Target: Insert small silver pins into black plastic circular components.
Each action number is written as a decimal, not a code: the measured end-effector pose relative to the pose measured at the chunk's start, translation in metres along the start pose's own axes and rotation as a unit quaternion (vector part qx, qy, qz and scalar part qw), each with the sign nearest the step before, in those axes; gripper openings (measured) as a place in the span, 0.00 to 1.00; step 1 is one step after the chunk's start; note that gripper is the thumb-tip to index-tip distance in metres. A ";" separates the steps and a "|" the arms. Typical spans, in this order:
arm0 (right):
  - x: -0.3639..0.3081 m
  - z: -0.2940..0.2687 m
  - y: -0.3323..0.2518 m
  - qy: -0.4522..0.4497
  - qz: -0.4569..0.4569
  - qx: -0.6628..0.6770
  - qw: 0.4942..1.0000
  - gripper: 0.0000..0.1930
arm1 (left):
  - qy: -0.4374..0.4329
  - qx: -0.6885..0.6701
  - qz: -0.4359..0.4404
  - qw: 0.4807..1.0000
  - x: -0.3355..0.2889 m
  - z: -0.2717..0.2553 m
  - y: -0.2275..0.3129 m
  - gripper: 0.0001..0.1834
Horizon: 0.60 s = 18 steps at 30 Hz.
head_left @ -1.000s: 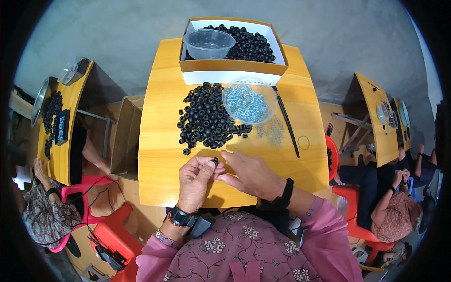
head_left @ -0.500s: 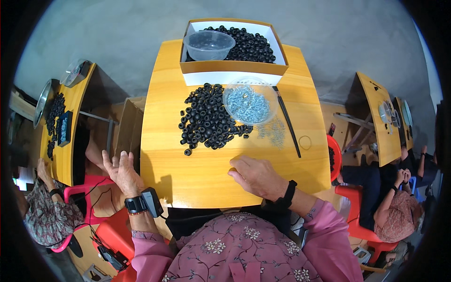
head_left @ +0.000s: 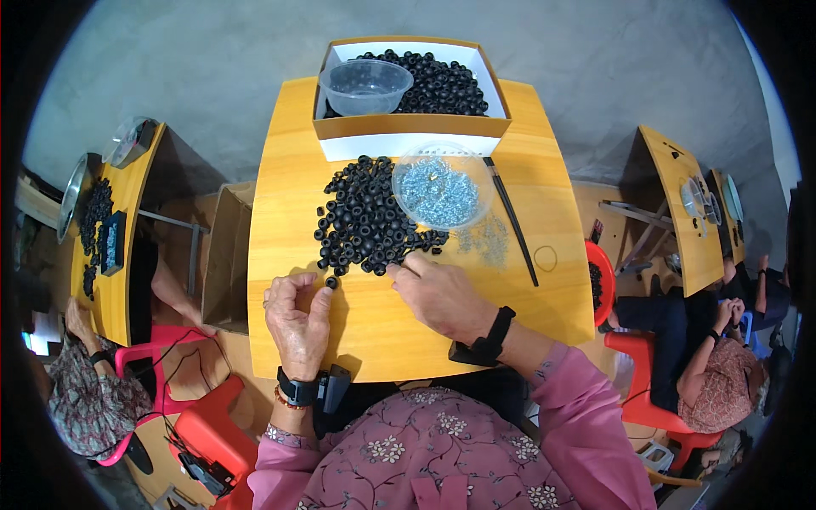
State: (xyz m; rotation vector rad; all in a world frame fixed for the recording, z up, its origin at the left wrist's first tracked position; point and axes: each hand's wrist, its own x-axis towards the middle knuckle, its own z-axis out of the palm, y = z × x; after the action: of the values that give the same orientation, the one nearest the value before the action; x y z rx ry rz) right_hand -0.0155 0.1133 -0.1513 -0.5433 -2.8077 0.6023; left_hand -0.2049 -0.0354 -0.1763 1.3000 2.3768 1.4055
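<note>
My left hand (head_left: 297,323) is over the near left part of the table, with its fingers bent and the thumb apart from them. A single black bead (head_left: 331,281) lies just past the thumb tip. A pile of black beads (head_left: 361,212) spreads beyond both hands. My right hand (head_left: 446,293) rests at the pile's near edge, fingers curled together, and whatever may be between its fingertips is hidden. Behind it stands a round clear tub (head_left: 484,183) of small light-blue beads (head_left: 438,194). Loose pale beads (head_left: 484,238) lie beside the tub.
A black stick-like tool (head_left: 512,221) and a thin rubber band (head_left: 546,258) lie to the right. At the back, a box (head_left: 408,136) holds black beads and a clear bowl (head_left: 365,87). A red basin (head_left: 602,246) stands off the right edge. Other people sit at tables either side.
My left hand has come in from beyond the table's left side to the lone bead. My right hand has moved slightly left and forward, up to the pile.
</note>
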 end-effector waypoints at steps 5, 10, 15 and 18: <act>-0.001 0.006 0.004 0.029 -0.005 -0.008 1.000 0.15 | -0.023 0.078 0.025 0.996 0.003 0.003 0.015 0.11; -0.012 0.002 0.008 0.020 0.004 -0.011 1.000 0.13 | -0.028 0.073 0.038 0.996 0.002 0.006 0.013 0.11; -0.028 0.000 0.024 0.064 0.037 0.017 0.997 0.08 | -0.043 -0.174 -0.133 0.975 -0.010 0.010 0.019 0.07; -0.041 -0.007 0.043 0.159 0.096 0.023 0.982 0.10 | -0.109 -0.247 -0.139 0.953 -0.021 0.015 0.036 0.07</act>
State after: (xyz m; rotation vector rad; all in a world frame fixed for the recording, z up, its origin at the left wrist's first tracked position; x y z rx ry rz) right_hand 0.0367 0.1358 -0.1686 -0.8288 -2.4525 0.5576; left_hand -0.1621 -0.0315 -0.1642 0.8941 1.8143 1.5368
